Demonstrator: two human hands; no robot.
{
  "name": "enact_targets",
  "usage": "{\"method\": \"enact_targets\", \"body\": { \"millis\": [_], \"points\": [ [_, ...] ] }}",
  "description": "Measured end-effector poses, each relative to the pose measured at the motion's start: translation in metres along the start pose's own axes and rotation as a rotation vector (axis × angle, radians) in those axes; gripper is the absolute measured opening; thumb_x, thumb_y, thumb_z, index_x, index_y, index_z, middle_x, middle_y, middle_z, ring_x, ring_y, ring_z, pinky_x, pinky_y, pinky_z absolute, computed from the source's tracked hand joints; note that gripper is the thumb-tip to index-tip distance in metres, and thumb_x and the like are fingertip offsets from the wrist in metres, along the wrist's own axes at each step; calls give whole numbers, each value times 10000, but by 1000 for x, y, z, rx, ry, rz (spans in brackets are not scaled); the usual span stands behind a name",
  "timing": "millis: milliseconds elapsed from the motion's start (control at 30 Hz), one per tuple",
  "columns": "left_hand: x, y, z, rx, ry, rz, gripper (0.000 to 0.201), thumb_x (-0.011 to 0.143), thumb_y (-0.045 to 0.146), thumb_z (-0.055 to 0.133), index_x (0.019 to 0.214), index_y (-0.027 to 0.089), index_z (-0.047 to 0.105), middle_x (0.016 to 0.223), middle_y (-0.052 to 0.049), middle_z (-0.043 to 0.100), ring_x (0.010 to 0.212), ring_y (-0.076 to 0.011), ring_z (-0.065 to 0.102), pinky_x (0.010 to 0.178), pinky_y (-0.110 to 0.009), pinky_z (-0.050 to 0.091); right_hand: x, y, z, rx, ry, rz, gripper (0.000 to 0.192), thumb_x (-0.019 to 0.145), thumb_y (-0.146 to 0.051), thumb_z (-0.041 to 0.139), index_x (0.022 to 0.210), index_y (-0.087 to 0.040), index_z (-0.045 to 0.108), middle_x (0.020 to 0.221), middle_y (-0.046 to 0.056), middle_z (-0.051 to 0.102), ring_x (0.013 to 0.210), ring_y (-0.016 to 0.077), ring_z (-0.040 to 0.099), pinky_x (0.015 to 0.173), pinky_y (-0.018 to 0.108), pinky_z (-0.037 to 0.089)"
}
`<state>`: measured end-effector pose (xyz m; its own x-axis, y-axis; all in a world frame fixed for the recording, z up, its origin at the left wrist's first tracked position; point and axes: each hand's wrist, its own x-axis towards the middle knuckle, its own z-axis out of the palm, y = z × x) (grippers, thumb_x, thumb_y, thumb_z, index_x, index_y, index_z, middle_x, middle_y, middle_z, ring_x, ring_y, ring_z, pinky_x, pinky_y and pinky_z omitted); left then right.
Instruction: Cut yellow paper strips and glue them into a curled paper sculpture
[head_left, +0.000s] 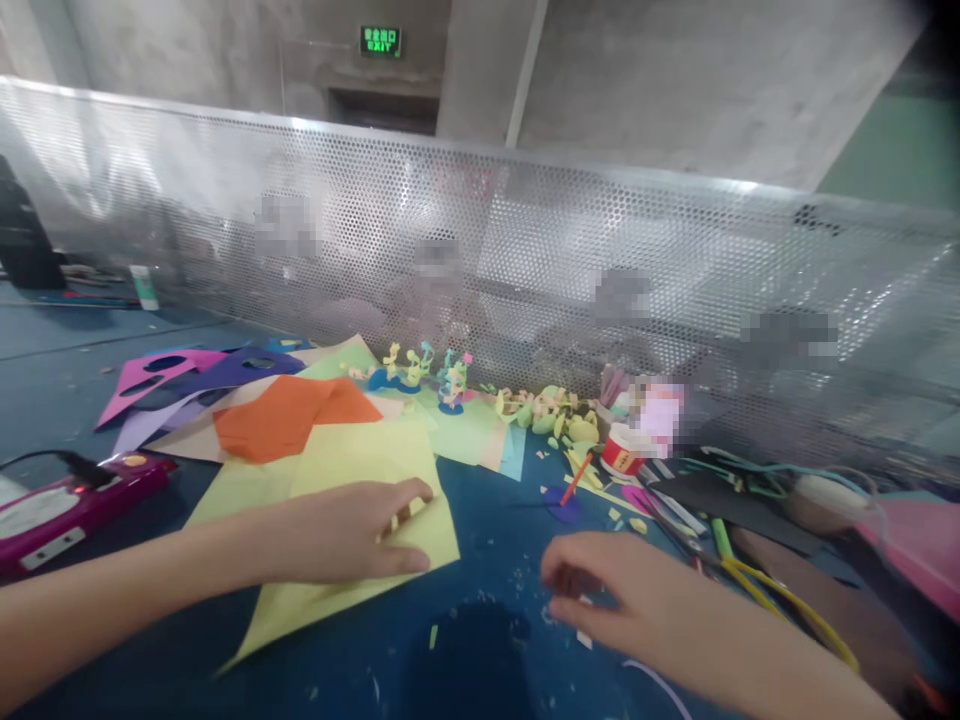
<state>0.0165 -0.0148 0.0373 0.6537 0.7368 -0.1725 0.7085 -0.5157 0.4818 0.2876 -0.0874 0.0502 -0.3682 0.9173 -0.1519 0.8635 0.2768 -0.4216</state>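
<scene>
"While the left hand [349, 530] lies palm down over the pale yellow sheet [379, 455], look at that grip: thumb and fingers parted by a modest gap!"

"And the sheet itself?"

"On the tabletop [484, 530], left of centre, its upper part just beside the orange sheet [289, 415]. Whether the hand is pressing down, I can't tell."

"Over to the right hand [619, 585], then!"

"Half curled, low over the tabletop, a narrow gap between thumb and fingers. Nearest thing beyond it: a purple disc [559, 510] with an orange stick [576, 482] rising at a slant!"

"What's behind that?"

"A red-and-white cup [621, 455], and further left, little colourful figures [452, 385] in front of the perforated screen [525, 250]. Scissors [731, 568] with yellow handles lie to the right of the right hand, and a magenta power strip [142, 480] sits at far left!"
</scene>
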Motion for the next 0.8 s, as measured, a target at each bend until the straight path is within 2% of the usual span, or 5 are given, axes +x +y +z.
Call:
{"method": "enact_targets", "body": {
  "millis": [133,233,400,533,800],
  "points": [
    [7,16,21,-144,-53,134,564,774,557,416,1235,238,356,964,-63,601,762,-176,579,692,-278,441,0,-17,19,86,-10,-25,477,750,-299,575,1196,-337,413,1002,-7,601,832,153,571,737,257,430],
    [14,21,31,-220,-74,193,604,784,572,392,1263,211,318,1020,-81,580,797,-176,579,698,-271,445,6,-14,26,86,-19,-113,663,712,-215,605,1284,-371,310,1146,4,539,904,169,559,803,290,421],
    [25,14,37,-197,32,180,488,857,531,254,1224,235,378,1017,-60,580,864,-170,566,744,-285,442,16,9,23,84,-37,-168,410,698,-102,500,1071,-255,578,1047,18,607,960,180,546,847,289,410],
    [33,-3,32,-33,158,319,401,873,463,305,1144,232,489,1131,-64,547,1053,-182,488,926,-320,358,20,25,13,84,-78,-93,330,706,-128,471,958,-238,654,946,8,659,818,159,595,736,245,451],
    [38,-27,23,138,-66,438,414,866,453,340,1202,266,494,1343,-82,390,1242,-239,305,1019,-397,247,28,63,2,-27,17,38,308,778,-207,404,903,-245,682,938,13,673,829,188,599,755,287,444]
  ]
}}
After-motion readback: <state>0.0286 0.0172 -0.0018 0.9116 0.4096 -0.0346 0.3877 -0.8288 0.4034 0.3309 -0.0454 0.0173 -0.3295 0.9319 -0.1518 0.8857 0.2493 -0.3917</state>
